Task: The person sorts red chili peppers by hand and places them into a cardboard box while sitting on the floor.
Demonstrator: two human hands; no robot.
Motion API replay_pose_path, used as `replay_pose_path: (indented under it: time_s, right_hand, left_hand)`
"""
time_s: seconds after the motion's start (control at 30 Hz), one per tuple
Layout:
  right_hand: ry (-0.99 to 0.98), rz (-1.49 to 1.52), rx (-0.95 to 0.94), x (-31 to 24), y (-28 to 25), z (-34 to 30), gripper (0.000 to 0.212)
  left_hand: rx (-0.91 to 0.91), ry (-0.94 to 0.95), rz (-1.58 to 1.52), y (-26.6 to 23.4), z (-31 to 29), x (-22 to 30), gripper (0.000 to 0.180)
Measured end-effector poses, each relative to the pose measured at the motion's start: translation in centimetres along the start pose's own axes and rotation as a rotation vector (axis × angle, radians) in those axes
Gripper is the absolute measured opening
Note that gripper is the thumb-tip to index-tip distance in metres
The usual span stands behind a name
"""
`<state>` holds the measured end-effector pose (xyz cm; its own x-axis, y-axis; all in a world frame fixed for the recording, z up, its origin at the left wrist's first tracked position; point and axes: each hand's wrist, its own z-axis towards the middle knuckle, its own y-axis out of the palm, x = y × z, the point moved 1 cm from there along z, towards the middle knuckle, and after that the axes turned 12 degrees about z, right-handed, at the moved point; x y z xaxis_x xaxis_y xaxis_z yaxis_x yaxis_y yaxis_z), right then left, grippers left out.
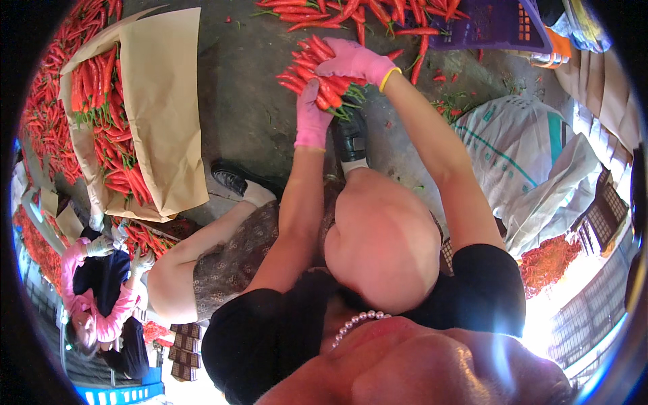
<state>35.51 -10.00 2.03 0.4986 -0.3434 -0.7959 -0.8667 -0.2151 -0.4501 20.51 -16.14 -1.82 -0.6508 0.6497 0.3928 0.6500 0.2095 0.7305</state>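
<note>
Between my pink-gloved hands is a bundle of red chili peppers [302,70], held above the dark floor. Their red tips point up and to the left, and the green stems stick out at the lower right. My left hand [313,117] closes on the near side of the bundle with its fingers upward. From the right, my right hand [354,61] is wrapped over the top of the same peppers. The fingertips of both hands are partly hidden among the peppers. Just beyond, loose red chili peppers [358,12] lie in a heap.
A purple plastic crate [496,30] stands at the back right. To the left, a paper-lined container [165,101] holds rows of chili peppers, beside a large pepper pile [50,115]. A white woven sack [506,145] lies right. Another person [101,283] works with gloves at lower left.
</note>
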Motion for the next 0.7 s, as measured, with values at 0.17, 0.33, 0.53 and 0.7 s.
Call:
replay_pose_path:
  time_s: [0.17, 0.33, 0.53, 0.7]
  right_hand:
    - [0.118, -0.013, -0.151, -3.7, -1.5, 4.8, 0.063]
    - [0.085, -0.148, -0.221, -4.0, 2.1, 6.7, 0.071]
    - [0.086, -0.236, -0.357, -6.2, 4.9, 3.7, 0.078]
    - [0.014, 0.499, -0.205, -4.9, 6.4, 2.3, 0.07]
  left_hand:
    - [0.224, -0.007, 0.126, 1.5, 4.1, 4.6, 0.037]
    - [0.145, 0.073, -0.052, -4.8, 5.0, 3.3, 0.044]
    - [0.204, 0.123, 0.051, -6.1, -1.2, 4.4, 0.051]
    - [0.031, 0.104, 0.2, -4.8, -1.7, 9.0, 0.066]
